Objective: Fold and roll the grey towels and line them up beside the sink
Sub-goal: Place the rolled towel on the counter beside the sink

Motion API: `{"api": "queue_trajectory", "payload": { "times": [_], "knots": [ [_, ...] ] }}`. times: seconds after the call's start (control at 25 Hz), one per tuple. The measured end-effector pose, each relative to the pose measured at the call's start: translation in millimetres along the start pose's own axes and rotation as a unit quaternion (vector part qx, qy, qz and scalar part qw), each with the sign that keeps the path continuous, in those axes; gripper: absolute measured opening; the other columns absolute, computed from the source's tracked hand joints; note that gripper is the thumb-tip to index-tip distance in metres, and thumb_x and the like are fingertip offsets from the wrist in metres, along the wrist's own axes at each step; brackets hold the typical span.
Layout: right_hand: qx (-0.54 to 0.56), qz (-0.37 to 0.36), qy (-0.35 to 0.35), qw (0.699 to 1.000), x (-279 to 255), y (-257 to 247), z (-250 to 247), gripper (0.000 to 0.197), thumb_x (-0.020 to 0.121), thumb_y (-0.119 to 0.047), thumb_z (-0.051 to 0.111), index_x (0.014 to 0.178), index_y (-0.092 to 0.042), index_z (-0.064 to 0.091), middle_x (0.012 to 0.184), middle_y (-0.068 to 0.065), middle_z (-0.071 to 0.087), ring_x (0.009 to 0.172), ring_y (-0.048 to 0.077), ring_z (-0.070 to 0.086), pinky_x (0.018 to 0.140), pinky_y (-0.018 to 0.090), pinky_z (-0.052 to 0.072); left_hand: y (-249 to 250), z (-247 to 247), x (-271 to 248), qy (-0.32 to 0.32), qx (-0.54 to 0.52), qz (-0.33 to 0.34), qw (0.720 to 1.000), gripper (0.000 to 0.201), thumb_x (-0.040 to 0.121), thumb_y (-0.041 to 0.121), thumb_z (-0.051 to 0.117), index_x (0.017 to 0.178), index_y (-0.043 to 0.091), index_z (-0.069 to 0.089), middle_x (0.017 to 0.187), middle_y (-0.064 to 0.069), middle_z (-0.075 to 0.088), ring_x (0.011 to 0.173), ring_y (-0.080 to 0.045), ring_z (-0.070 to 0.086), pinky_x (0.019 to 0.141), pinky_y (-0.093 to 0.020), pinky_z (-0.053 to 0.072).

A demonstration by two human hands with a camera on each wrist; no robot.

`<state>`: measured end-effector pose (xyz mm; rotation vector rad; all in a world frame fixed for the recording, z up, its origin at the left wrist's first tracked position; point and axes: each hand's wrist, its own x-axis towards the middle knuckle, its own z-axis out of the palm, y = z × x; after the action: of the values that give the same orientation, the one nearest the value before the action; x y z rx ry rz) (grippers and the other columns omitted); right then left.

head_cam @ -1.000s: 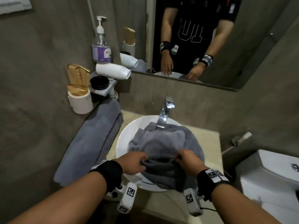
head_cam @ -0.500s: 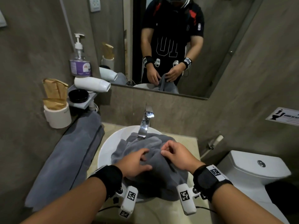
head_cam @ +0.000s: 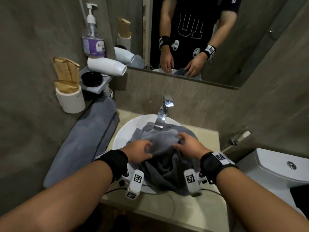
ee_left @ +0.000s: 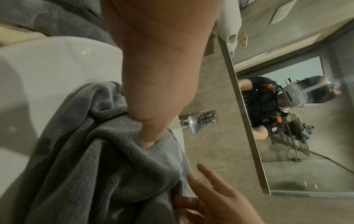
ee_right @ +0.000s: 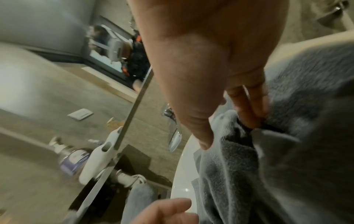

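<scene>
A crumpled grey towel (head_cam: 163, 164) fills the white sink (head_cam: 123, 136) and hangs over its front rim. My left hand (head_cam: 148, 150) sits on the towel's left side. Its thumb (ee_left: 147, 141) presses into a fold of the towel (ee_left: 95, 166) and its fingers are curled. My right hand (head_cam: 177, 141) is a little further back, near the tap (head_cam: 163, 114). Its fingers (ee_right: 247, 112) pinch a fold of the towel (ee_right: 287, 166). A second grey towel (head_cam: 87, 143) lies lengthwise on the counter left of the sink.
On the left wall hang a white holder with paper bags (head_cam: 70, 99) and a shelf with a black dish (head_cam: 91, 79), a hair dryer (head_cam: 107, 66) and a soap dispenser (head_cam: 92, 39). A toilet (head_cam: 275, 168) stands at the right. A mirror is above the tap.
Both hands have shifted from the towel's front toward the tap and drawn slightly apart. The towel is bunched differently in the basin.
</scene>
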<state>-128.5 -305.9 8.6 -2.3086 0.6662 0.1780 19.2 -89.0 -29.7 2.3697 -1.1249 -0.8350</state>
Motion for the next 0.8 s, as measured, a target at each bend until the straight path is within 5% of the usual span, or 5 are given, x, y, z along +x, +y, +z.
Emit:
{"api": "queue_trajectory", "payload": {
  "times": [0.16,0.28,0.36,0.56,0.8],
  "knots": [
    [-0.015,0.069,-0.099,0.993,34,-3,9,0.033,0.088,-0.026,0.075,0.114,-0.022,0.055,0.099,0.016,0.073,0.072,0.017,0.067,0.057,0.022,0.051,-8,-13,2,-0.008,-0.019,-0.002,1.0,0.055,0.088,0.044,0.071,0.138,0.026,0.054,0.131,0.002,0.064,0.105,-0.01,0.059,0.089,-0.021,0.044],
    [-0.041,0.058,-0.062,0.996,35,1,14,0.008,0.087,-0.021,0.077,0.09,-0.015,0.073,0.073,0.0,0.068,0.064,0.012,0.061,0.058,0.021,0.045,-10,-18,3,-0.026,-0.043,-0.001,0.999,0.055,0.09,0.043,0.07,0.139,0.025,0.053,0.134,0.001,0.063,0.115,-0.014,0.061,0.093,-0.022,0.045],
    [0.052,0.036,-0.045,0.997,26,-2,8,0.01,0.089,-0.018,0.074,0.098,-0.019,0.077,0.065,-0.011,0.069,0.054,-0.003,0.059,0.058,0.014,0.046,-3,-24,7,-0.028,-0.059,0.01,0.998,0.053,0.091,0.04,0.071,0.139,0.026,0.053,0.133,0.002,0.063,0.118,-0.014,0.06,0.094,-0.021,0.044],
    [0.1,-0.041,-0.043,0.993,-22,-14,-15,0.014,0.082,-0.024,0.083,0.095,-0.026,0.082,0.075,-0.004,0.078,0.063,0.006,0.065,0.067,0.026,0.054,41,-48,20,0.024,-0.053,0.11,0.992,0.065,0.087,0.031,0.076,0.146,0.025,0.048,0.142,0.0,0.055,0.127,-0.016,0.054,0.104,-0.025,0.042],
    [0.081,-0.129,-0.051,0.987,-83,-9,-17,0.018,0.078,-0.02,0.086,0.088,-0.034,0.081,0.072,-0.001,0.075,0.058,0.006,0.058,0.062,0.025,0.048,89,-52,10,-0.148,0.111,0.145,0.972,0.093,0.084,0.014,0.069,0.161,0.029,0.019,0.156,-0.004,0.044,0.143,-0.021,0.041,0.117,-0.037,0.034]
  ]
}}
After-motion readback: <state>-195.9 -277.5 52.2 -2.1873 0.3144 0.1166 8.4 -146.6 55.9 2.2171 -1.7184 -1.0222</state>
